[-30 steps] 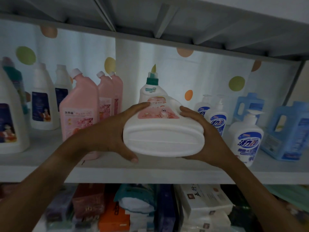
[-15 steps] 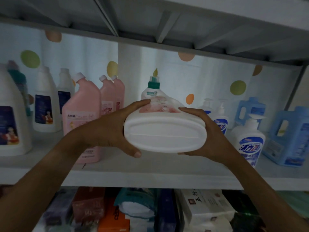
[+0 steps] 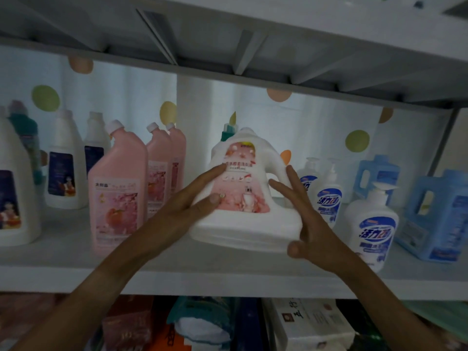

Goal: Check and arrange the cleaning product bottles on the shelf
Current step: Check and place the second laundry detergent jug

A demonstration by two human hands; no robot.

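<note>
Holding the big white plastic jug w/ pink label (image 3: 243,198) between both hands, you had it near upright on the white shelf (image 3: 63,252) — betw. the pink angled-neck bottles (image 3: 119,193) and the white pump bottles w/ blue labels (image 3: 372,224). Left hand (image 3: 187,206) lay flat on its front, fingers straight; right hand (image 3: 306,219) pressed its side w/ fingers spread — neither curled round it.

left hand (image 3: 182,209) — bare, no sleeve | right hand (image 3: 307,221) — bare, no sleeve
</note>
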